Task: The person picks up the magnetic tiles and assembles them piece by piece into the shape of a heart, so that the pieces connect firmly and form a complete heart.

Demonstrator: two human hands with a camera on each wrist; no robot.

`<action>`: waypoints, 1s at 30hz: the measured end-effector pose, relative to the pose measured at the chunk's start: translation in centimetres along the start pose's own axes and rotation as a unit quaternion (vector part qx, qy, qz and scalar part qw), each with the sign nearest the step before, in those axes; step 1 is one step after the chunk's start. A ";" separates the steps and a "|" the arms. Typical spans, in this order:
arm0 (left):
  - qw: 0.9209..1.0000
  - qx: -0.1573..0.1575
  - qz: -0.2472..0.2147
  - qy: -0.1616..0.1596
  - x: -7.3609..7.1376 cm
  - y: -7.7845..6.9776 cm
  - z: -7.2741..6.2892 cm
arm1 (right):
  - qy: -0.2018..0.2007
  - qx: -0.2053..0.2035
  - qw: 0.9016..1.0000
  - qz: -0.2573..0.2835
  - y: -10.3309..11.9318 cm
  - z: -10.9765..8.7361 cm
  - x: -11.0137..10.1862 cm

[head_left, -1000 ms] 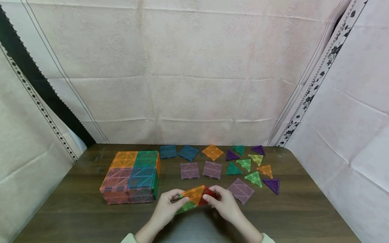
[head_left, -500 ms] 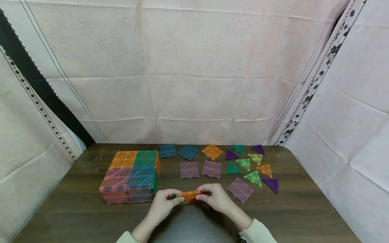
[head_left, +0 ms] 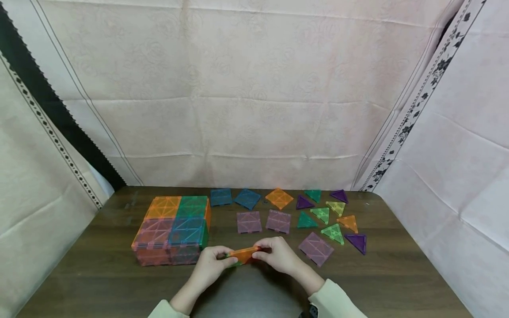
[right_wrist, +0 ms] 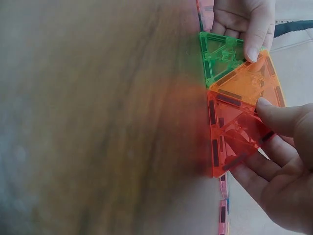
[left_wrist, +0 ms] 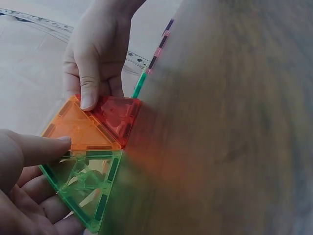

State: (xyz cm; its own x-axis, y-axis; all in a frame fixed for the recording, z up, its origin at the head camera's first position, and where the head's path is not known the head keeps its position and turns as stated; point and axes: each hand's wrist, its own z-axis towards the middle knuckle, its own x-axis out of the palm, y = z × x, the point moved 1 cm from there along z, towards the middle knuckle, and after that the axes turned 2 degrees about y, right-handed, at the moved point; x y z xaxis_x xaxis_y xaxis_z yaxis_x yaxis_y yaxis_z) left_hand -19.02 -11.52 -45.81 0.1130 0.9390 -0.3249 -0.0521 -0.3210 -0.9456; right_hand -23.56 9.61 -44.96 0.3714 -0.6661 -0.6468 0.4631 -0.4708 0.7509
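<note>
Both hands hold a joined piece of translucent triangular magnetic tiles close over the table. An orange triangle point(left_wrist: 80, 127) sits in the middle, a green triangle point(left_wrist: 87, 183) at the left end and a red triangle point(right_wrist: 237, 132) at the right end. My left hand point(head_left: 210, 267) pinches the green and orange side, thumb on the orange tile and fingers behind. With thumb and fingers, my right hand point(head_left: 280, 256) grips the orange and red side. From the head view the piece is seen nearly edge-on, mostly orange, and the red tile is largely hidden.
A box of magnetic tiles point(head_left: 171, 229) stands on the table point(head_left: 99, 287) to the left. Behind the hands lie blue squares point(head_left: 247, 199), an orange square point(head_left: 279, 198) and pink squares point(head_left: 249, 222). Several loose triangles point(head_left: 333, 232) are spread at the right. Pale cloth point(head_left: 258, 88) hangs behind.
The joined tiles have tilted from showing their broad faces to nearly edge-on in the head view. The right hand has moved left, closer to the left hand, which shifted slightly left.
</note>
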 end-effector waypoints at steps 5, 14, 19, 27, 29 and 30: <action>1.000 -0.005 0.001 -0.001 0.1 0.0 0.1 | 0.010 0.007 1.000 0.015 -0.2 -0.2 -0.1; 1.000 -0.001 0.004 -0.002 0.1 0.1 0.1 | 0.003 0.028 0.999 0.017 -0.5 -1.7 -3.0; 1.000 0.005 0.021 -0.005 0.0 0.1 0.0 | -0.037 0.050 0.998 0.005 -1.8 -3.2 -5.9; 0.998 -0.009 0.032 -0.052 -0.2 0.1 -0.1 | -0.117 0.119 0.985 -0.028 -6.1 -6.3 -11.7; 0.997 -0.016 0.024 -0.070 -0.2 0.1 -0.1 | -0.140 0.128 0.979 -0.066 -7.3 -7.2 -13.2; 0.997 -0.019 0.022 -0.077 -0.2 0.1 -0.1 | -0.150 0.132 0.976 -0.084 -8.0 -7.6 -13.9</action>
State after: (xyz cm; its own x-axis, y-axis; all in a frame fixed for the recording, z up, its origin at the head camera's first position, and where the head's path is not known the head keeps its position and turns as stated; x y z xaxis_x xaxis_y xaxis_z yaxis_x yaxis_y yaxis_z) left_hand -18.93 -11.72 -45.84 -0.0434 0.9308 -0.3628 -0.0163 -0.3638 -0.9313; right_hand -26.30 27.05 -42.94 0.0381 -0.6880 -0.7247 0.2592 -0.6936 0.6721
